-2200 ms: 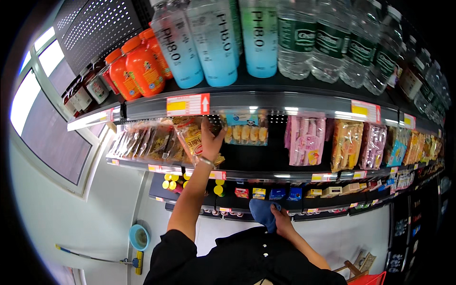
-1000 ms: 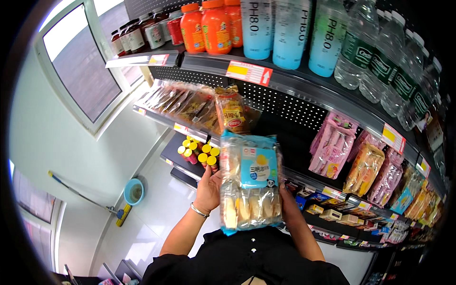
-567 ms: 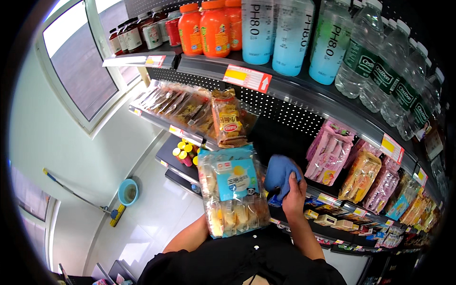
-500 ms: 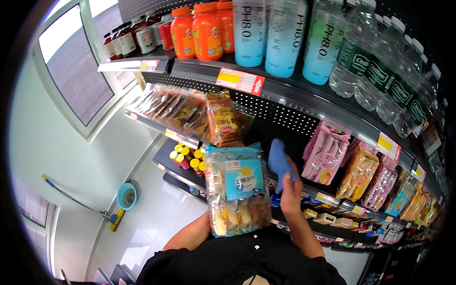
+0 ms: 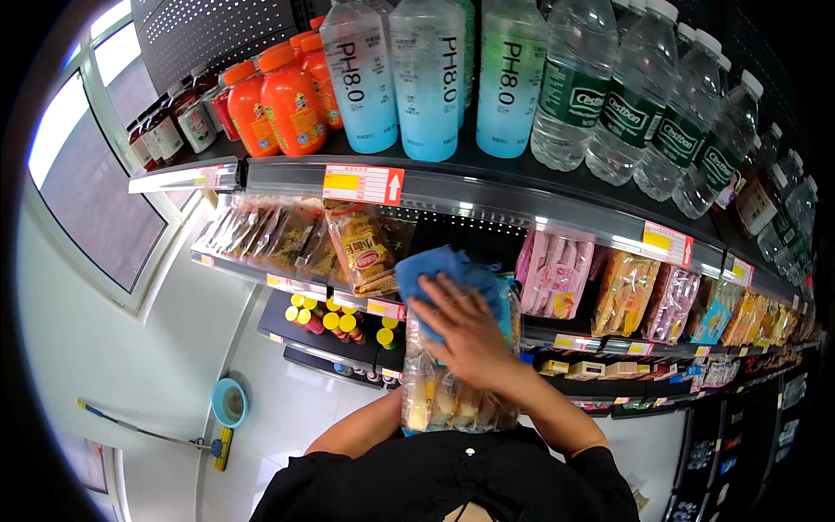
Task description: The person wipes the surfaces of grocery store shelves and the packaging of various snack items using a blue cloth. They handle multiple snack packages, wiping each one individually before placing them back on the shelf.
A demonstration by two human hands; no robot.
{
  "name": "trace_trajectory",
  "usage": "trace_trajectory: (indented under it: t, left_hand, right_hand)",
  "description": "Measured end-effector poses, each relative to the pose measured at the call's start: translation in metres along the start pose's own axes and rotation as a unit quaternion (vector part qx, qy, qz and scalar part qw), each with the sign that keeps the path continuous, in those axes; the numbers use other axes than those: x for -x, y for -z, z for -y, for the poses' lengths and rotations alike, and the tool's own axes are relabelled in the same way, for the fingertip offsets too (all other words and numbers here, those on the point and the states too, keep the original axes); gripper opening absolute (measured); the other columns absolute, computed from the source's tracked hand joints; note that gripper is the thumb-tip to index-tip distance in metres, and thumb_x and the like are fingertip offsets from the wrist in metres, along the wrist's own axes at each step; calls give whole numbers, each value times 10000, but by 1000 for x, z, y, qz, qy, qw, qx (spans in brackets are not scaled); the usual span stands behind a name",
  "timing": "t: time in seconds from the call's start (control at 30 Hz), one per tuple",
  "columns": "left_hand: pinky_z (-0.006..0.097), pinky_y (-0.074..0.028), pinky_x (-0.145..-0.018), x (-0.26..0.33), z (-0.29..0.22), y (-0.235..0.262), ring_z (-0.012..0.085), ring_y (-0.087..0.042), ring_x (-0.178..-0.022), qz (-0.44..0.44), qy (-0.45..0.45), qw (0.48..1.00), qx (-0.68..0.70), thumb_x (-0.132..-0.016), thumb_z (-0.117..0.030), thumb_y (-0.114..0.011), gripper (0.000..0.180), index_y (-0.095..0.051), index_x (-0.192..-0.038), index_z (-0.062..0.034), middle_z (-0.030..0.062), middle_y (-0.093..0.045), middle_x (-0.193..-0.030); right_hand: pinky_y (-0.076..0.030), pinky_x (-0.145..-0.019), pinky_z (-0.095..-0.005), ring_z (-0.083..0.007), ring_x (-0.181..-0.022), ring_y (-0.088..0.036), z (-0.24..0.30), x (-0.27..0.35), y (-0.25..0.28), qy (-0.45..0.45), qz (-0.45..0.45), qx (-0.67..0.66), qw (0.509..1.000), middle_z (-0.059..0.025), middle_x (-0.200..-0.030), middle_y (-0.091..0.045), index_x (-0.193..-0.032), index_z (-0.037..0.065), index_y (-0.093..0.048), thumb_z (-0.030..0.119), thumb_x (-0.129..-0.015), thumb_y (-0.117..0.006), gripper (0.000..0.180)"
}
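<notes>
A clear plastic bag of bread pieces (image 5: 444, 398) with a blue label stands in front of my chest, close to the shelf. My left forearm (image 5: 370, 426) reaches up behind it and bears it; the left hand itself is hidden by the bag. Across the bag's upper part lies a blue cloth (image 5: 452, 264), covering most of the label. My right hand (image 5: 461, 326) presses on this cloth, fingers spread over it and the palm over the bag's front.
Packaged breads (image 5: 361, 248) and pink packs (image 5: 557, 274) line the shelf ahead, with a gap between them. Drink bottles (image 5: 426, 87) stand on the shelf above. Yellow-capped jars (image 5: 339, 320) sit lower. A blue basin (image 5: 230, 402) and a mop (image 5: 222, 448) are on the floor at left.
My right hand has brought the blue cloth from beside the bag onto its upper front. The head view has shifted, so the bag sits slightly farther right in it.
</notes>
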State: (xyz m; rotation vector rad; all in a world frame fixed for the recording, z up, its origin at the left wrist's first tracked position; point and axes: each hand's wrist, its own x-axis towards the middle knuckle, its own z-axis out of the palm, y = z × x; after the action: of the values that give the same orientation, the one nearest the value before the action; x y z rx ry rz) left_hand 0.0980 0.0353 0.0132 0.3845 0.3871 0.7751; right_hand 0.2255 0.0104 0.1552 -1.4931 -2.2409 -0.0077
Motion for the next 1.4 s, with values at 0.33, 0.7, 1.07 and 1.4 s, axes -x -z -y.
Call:
trace_trajectory:
  t: [0.33, 0.7, 1.07, 1.4]
  left_hand:
    - [382, -439, -1048, 3, -7, 16, 230, -587, -1181, 1, -28, 1000, 5, -1045, -381, -445, 530, -479, -1397, 14, 126, -608, -1312]
    - [380, -441, -1045, 25, -4, 26, 228, -587, -1180, -31, -31, 999, -5, -1045, -364, -451, 516, -481, -1397, 12, 123, -609, -1310]
    - [377, -442, -1042, 59, 12, 28, 225, -587, -1179, -43, -36, 998, -1, -1045, -348, -456, 503, -482, -1397, 11, 120, -610, -1309]
    - [375, -444, -1039, 58, -15, 34, 222, -587, -1178, -34, -48, 998, -12, -1045, -333, -461, 491, -483, -1396, 10, 118, -610, -1307]
  right_hand:
    - [-236, -1178, -504, -374, -1454, -305, -17, 80, -28, -111, -57, -113, 986, -167, -1549, -379, -1434, 9, -465, 131, -920, -571, 539]
    - [-269, -1131, -552, -332, -1447, -337, 59, 126, -64, 86, 42, -229, 969, -98, -1578, -355, -1461, 181, -476, 361, -889, -644, 622]
    - [-254, -1139, -520, -330, -1418, -379, 59, 87, -51, 66, -2, -139, 988, -128, -1527, -422, -1364, 141, -570, 416, -905, -605, 536]
    - [-314, -1106, -540, -317, -1413, -388, 75, 143, -64, 140, 40, -188, 971, -101, -1539, -413, -1427, 130, -504, 389, -932, -574, 563]
